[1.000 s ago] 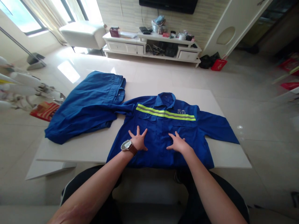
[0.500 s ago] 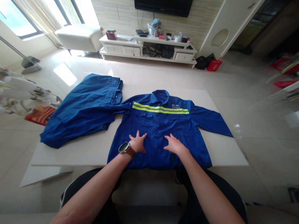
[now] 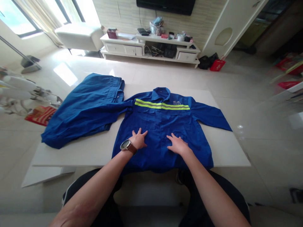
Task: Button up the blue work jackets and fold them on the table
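Observation:
A blue work jacket (image 3: 163, 121) lies front side up on the white table (image 3: 227, 151), its collar toward the far edge and a yellow-green and grey reflective band across the chest. Its hem reaches the near table edge. My left hand (image 3: 139, 139), with a watch (image 3: 126, 145) on the wrist, rests on the lower front with fingers spread. On the other side of the button line, my right hand (image 3: 177, 143) presses on the cloth, also with fingers apart. One sleeve stretches out to the right; the left sleeve runs onto a pile of blue clothing (image 3: 80, 104).
Beyond the table stands a low white TV cabinet (image 3: 115, 49) with things on it, under a television (image 3: 165, 6). A white padded seat (image 3: 79, 36) is by the window. A red bag (image 3: 217, 65) sits on the floor, and a red striped packet (image 3: 40, 115) lies left of the table.
The jacket has shifted a little away from me, its collar and right sleeve now farther up the table. Both hands have moved slightly forward with it, still spread on the cloth.

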Action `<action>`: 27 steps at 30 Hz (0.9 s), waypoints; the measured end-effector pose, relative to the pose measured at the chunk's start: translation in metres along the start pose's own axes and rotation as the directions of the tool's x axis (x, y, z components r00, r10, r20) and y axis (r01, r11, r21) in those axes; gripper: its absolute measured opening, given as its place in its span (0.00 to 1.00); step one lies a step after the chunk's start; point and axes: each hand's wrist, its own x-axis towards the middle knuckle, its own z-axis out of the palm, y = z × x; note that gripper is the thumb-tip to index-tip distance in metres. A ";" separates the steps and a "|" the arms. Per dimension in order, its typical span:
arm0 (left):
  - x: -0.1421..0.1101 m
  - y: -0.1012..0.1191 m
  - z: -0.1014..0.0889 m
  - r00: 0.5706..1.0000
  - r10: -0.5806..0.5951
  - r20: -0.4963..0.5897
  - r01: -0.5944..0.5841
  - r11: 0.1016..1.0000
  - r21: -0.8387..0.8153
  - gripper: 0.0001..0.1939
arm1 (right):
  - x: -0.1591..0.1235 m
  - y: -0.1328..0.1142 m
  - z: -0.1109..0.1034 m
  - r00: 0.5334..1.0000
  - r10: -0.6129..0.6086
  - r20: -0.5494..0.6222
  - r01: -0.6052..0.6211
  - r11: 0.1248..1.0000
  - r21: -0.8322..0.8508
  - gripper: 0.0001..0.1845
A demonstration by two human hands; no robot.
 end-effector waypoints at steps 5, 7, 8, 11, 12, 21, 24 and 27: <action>-0.010 0.003 -0.015 0.996 -0.033 -0.082 0.036 0.999 0.030 0.30 | -0.001 0.027 -0.006 0.980 -0.027 -0.198 0.024 1.000 -0.018 0.29; -0.008 0.005 -0.015 0.990 0.025 -0.136 -0.022 1.000 0.021 0.34 | 0.005 0.052 -0.003 0.964 -0.065 -0.256 0.065 0.998 -0.010 0.29; -0.005 0.006 -0.013 0.990 0.041 -0.134 -0.040 0.999 0.009 0.36 | 0.008 0.068 -0.002 0.964 -0.062 -0.257 0.063 0.998 -0.005 0.31; 0.003 0.006 -0.003 0.999 0.002 -0.040 -0.003 1.000 -0.017 0.39 | 0.010 0.121 -0.003 0.963 0.112 -0.244 -0.101 0.993 0.057 0.33; 0.006 0.006 0.001 1.000 -0.017 -0.015 0.017 1.000 -0.018 0.40 | 0.009 0.138 -0.005 0.939 0.221 -0.264 -0.204 0.975 0.090 0.33; 0.021 0.009 0.008 1.000 -0.016 -0.025 0.017 1.000 0.024 0.48 | 0.042 0.175 -0.005 0.849 0.037 -0.527 0.051 0.987 0.152 0.27; 0.028 0.006 0.013 1.000 0.009 -0.029 -0.008 1.000 0.030 0.48 | 0.057 0.211 -0.026 0.704 0.472 -0.530 -0.092 0.801 0.591 0.17; 0.033 0.003 0.017 1.000 0.021 -0.023 -0.020 0.999 0.041 0.48 | 0.063 0.260 -0.057 0.529 0.706 -0.471 -0.112 0.608 0.786 0.12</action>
